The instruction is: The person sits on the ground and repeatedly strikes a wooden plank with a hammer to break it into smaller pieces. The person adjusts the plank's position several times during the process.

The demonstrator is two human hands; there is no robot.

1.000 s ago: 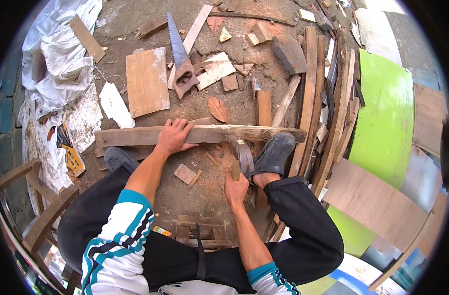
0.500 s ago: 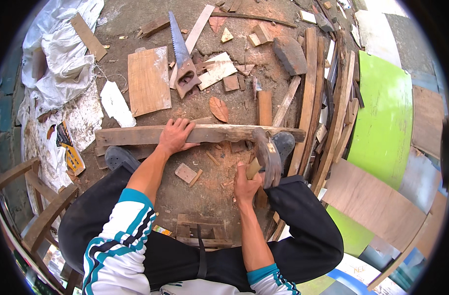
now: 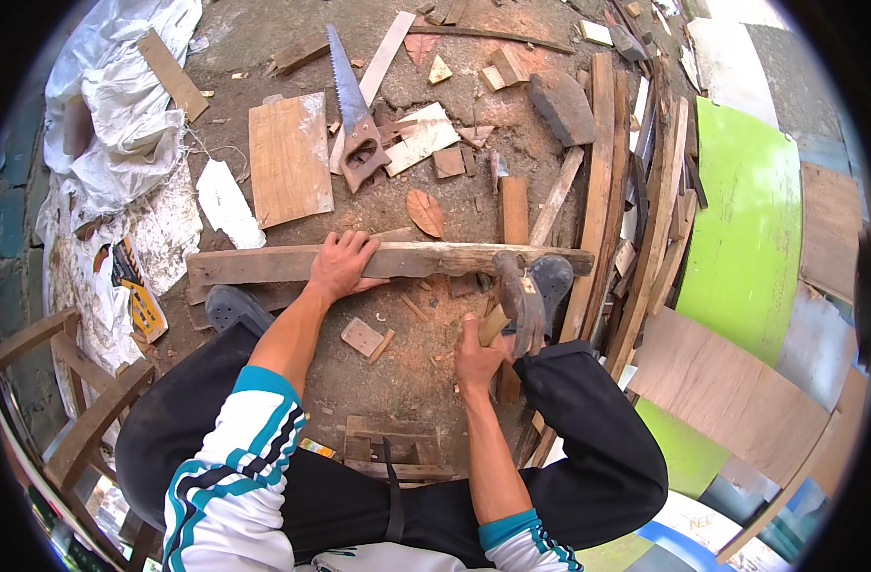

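Long, weathered grey-brown wooden plank lies crosswise in front of the feet, rough, splintery grain. Left hand clasps it, fingers over far edge, thumb near side, presumably to steady it; dark grey perforated right clog overlaps the right end, probably pinning it. Right hand wraps the wooden handle of a dark, worn metal-headed claw hammer, head raised by that clog. Beyond: brown-handled handsaw, flat square tan plywood piece. Far right: glossy lime-green panel.
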